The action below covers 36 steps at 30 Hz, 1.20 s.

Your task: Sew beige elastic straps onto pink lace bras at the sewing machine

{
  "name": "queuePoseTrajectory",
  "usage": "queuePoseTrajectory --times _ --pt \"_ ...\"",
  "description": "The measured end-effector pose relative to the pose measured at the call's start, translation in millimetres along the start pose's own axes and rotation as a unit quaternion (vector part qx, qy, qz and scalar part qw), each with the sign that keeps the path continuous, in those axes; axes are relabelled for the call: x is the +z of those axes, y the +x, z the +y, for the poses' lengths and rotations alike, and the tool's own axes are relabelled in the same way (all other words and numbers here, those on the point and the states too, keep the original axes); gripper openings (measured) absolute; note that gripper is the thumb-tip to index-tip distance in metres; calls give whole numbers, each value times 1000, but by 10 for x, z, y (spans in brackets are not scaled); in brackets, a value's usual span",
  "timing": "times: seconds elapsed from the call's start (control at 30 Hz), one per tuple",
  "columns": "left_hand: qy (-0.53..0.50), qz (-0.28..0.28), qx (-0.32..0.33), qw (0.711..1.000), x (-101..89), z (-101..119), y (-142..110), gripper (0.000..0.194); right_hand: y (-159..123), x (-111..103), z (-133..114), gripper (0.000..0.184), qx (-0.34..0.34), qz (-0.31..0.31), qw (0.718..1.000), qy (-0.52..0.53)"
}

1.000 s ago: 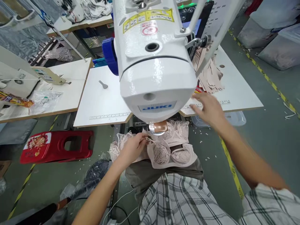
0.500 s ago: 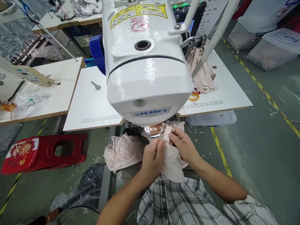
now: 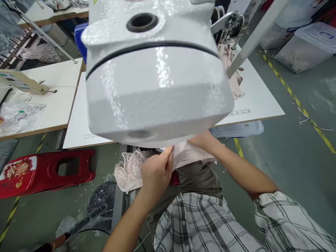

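Observation:
Beneath the front of a white sewing machine head (image 3: 157,94), my left hand (image 3: 157,171) is closed, thumb on top, on the pale pink fabric of a bra (image 3: 187,154). The fabric stretches across to my right hand (image 3: 202,141), which is on it; the machine head covers most of that hand's fingers. The needle area is hidden behind the head too. Left of my left hand, a lace bra cup (image 3: 128,171) of the same colour hangs by the machine's bed.
A white tabletop (image 3: 259,94) with a printed ruler lies at right, with beige fabric pieces (image 3: 235,82) on it. A thread-stand pole (image 3: 258,36) slants above it. On the floor at left lies a red plastic stool (image 3: 49,171). Plastic bins (image 3: 307,45) stand at far right.
My right hand came from the right tabletop to the bra, and both hands then held its band end. Now they have pushed the fabric under the machine head, which appears larger as my view moved closer.

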<state>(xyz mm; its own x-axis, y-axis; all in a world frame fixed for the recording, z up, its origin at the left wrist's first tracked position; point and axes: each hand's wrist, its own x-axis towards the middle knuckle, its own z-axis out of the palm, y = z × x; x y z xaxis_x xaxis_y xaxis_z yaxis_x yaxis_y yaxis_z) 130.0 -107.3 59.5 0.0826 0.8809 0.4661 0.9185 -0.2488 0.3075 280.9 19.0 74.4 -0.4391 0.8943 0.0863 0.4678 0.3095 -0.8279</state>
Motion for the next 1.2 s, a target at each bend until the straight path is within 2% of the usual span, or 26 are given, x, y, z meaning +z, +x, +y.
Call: queuePoseTrajectory --times 0.23,0.37,0.8,0.9,1.03,1.2 --pt "18 -16 -10 1000 -39 -44 50 34 80 65 86 8 -21 -2 997 -70" --pt "17 -23 -10 1000 -35 -53 53 33 96 93 125 7 -15 1 998 -59" --pt "22 -21 7 1000 -53 -86 40 32 45 29 25 7 3 -6 1000 4" --pt "38 -9 2 999 -65 -103 18 32 40 16 -1 12 20 -15 1000 8" --pt "50 3 31 998 -64 -133 -12 29 15 9 -16 13 25 3 999 29" --pt "33 46 50 997 -54 -192 -42 24 13 44 -16 15 33 10 998 44"
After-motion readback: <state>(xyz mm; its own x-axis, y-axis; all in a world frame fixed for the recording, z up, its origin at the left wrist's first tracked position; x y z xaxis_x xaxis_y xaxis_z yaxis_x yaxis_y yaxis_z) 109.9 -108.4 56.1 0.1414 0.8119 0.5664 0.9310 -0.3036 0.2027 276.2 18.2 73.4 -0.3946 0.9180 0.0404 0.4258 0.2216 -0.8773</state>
